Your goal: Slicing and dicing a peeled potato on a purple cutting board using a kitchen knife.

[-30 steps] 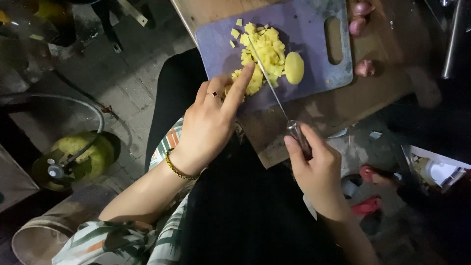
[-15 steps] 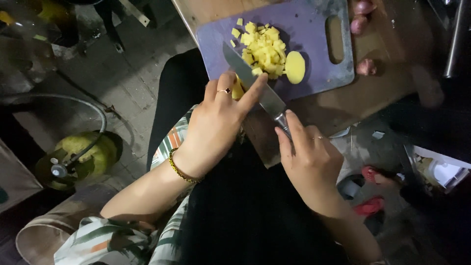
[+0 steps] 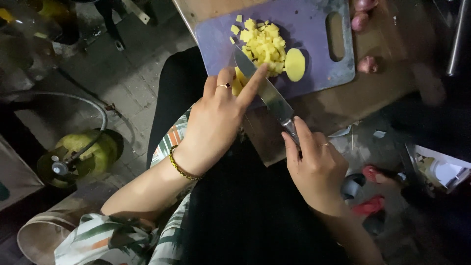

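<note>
Right hand [image 3: 314, 169] closed around the handle of the knife [image 3: 265, 91]; left fingers [image 3: 252, 83] open, resting on the flat blade. Yellow cubes [image 3: 262, 44] on the purple cutting board [image 3: 314, 73]. Better to wipe slowly, away from the edge, fingertips kept flat.

Right hand [image 3: 316, 169] gripping knife [image 3: 267, 93], left hand [image 3: 216, 120] fingers on blade, over diced potato [image 3: 262, 44].

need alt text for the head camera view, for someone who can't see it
A person's right hand holds a kitchen knife over a purple cutting board, while the left hand touches the blade with a forefinger. Diced yellow potato and one round slice lie on the board, which rests on a wooden surface.
</note>
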